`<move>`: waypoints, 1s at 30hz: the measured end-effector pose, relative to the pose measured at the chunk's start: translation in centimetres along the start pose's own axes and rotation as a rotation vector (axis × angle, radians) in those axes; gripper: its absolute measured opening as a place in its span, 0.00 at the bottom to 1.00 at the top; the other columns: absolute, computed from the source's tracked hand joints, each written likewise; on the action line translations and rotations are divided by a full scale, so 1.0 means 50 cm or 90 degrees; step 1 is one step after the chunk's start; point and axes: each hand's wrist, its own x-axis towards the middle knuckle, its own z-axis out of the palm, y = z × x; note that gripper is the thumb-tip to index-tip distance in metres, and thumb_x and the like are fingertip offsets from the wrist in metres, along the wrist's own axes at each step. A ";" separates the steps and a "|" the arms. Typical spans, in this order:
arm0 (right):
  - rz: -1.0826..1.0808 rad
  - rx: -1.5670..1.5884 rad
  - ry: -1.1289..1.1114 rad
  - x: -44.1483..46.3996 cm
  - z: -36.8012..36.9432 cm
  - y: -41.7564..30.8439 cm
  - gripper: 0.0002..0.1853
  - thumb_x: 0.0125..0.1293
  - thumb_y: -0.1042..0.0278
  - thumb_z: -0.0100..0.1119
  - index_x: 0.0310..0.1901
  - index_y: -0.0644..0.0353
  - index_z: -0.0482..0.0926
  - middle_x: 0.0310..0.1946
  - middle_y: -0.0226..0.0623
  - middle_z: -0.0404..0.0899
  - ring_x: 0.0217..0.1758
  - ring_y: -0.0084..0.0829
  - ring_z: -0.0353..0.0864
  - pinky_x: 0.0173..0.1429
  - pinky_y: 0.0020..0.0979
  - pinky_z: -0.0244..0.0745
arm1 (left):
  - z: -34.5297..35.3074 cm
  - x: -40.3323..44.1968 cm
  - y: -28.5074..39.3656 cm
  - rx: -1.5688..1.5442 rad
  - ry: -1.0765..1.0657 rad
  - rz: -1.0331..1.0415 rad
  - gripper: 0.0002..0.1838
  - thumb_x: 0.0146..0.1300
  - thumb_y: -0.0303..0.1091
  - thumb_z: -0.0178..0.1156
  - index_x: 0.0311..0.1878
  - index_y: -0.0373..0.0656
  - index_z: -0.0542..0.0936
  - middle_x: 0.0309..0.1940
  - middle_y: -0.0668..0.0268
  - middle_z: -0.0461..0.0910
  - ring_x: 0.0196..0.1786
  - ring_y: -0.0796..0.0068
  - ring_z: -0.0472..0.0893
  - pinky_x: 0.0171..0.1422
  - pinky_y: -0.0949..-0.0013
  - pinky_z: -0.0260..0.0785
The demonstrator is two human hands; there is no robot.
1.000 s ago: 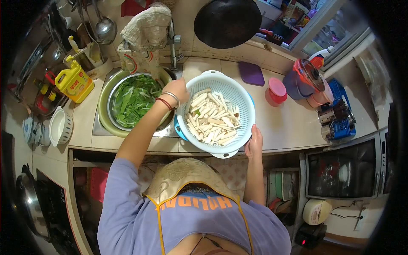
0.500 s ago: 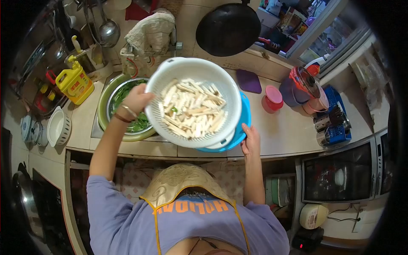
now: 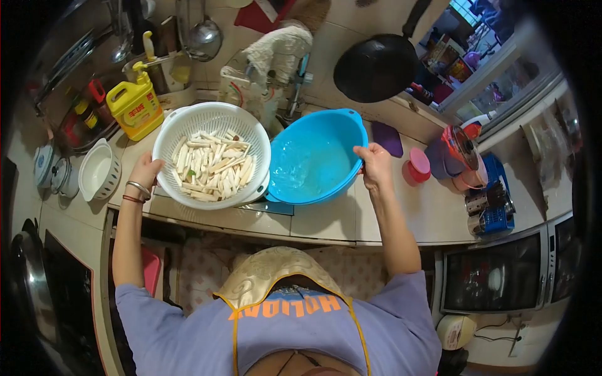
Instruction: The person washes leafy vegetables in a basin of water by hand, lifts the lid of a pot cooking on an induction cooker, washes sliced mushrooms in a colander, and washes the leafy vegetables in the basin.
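Observation:
My left hand [image 3: 146, 172], with bangles on the wrist, grips the left rim of a white colander [image 3: 256, 139]. Pale cut strips [image 3: 214, 166], perhaps mushroom, lie in it with a small green bit among them. To its right, my right hand [image 3: 376, 163] clasps the right rim of a blue basin [image 3: 329, 141], which is tilted and has some clear water at its bottom. The colander's right handle meets or overlaps the basin's left edge. Both vessels are held over the sink and counter, hiding the bowl of greens seen earlier.
A yellow detergent bottle [image 3: 136, 109] and a white handled dish [image 3: 99, 172] stand left. Behind is a cloth-draped faucet [image 3: 276, 53]; a black pan [image 3: 376, 67] hangs on the wall. A pink-lidded container [image 3: 417, 166] and a blue rack [image 3: 498, 200] are right.
The colander has moved left, off the blue basin it was covering. The basin's inside and water now show, and my two hands are farther apart. The view has shifted.

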 end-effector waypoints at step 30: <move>-0.454 -0.706 0.280 -0.057 0.192 -0.116 0.10 0.50 0.69 0.60 0.24 0.66 0.71 0.17 0.46 0.73 0.22 0.42 0.76 0.30 0.39 0.70 | -0.056 0.023 -0.072 -0.086 -0.069 -0.030 0.09 0.60 0.28 0.53 0.41 0.34 0.72 0.24 0.65 0.77 0.17 0.81 0.75 0.15 0.79 0.67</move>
